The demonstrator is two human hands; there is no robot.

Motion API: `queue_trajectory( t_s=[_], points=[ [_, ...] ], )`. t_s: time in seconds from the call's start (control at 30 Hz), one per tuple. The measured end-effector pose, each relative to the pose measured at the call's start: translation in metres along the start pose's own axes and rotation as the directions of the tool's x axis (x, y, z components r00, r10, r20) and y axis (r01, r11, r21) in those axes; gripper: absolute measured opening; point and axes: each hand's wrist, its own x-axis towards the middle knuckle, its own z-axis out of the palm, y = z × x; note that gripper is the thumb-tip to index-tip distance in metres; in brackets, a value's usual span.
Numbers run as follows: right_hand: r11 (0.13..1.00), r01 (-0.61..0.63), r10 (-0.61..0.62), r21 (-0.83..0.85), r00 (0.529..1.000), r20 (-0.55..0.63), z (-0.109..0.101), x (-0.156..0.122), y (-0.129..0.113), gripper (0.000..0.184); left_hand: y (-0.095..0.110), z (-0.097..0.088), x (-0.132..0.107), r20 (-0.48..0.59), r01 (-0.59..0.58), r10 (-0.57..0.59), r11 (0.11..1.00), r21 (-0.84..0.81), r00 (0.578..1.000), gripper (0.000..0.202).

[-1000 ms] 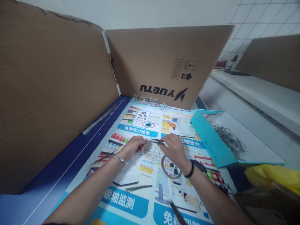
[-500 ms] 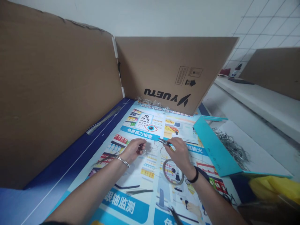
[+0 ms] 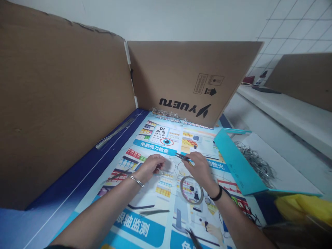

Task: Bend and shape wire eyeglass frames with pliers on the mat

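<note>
My right hand (image 3: 199, 169) is closed around small pliers (image 3: 183, 157), whose dark jaws point left. My left hand (image 3: 153, 166) is pinched shut on a thin wire (image 3: 169, 159), only faintly visible beside the fingers. A short gap separates the left fingertips from the plier tips. Just below my right hand, a coil of wire (image 3: 191, 203) lies flat on the printed sheet (image 3: 155, 190). Short cut wires (image 3: 153, 212) rest in a small bundle under my left forearm.
An open turquoise box (image 3: 230, 162) at the right holds tangled wire pieces (image 3: 256, 164). Cardboard panels (image 3: 181, 69) stand at the back and left. Glinting wire pieces (image 3: 168, 114) lie along the back panel. A dark pointed tool (image 3: 193, 238) is at the front edge, yellow plastic (image 3: 303, 207) at right.
My left hand has shifted slightly to the right, closer to the plier tips. My right hand, with the pliers, stays almost in place.
</note>
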Motion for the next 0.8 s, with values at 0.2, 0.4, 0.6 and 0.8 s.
queue_trajectory(
  t_s=[0.2,0.4,0.6,0.8],
  points=[
    [0.998,-0.040,0.049,-0.050,0.977,0.209,-0.011,0.006,0.007,0.015,0.003,0.003,-0.003,0.076,0.030,-0.039,0.992,0.120,0.996,0.018],
    [0.996,0.016,0.010,-0.093,0.964,0.267,-0.013,0.006,-0.001,0.012,0.001,0.002,-0.002,0.111,0.043,-0.063,0.983,0.176,0.992,0.015],
    [0.974,0.085,-0.038,-0.211,0.976,0.215,-0.018,0.005,-0.007,0.011,-0.001,0.002,-0.001,0.093,0.034,-0.050,0.986,0.160,0.994,0.018],
    [0.954,0.126,-0.077,-0.273,0.980,0.186,-0.021,0.005,-0.014,0.008,0.001,0.006,-0.004,0.033,0.018,-0.026,0.975,0.220,0.999,0.015]
  ],
)
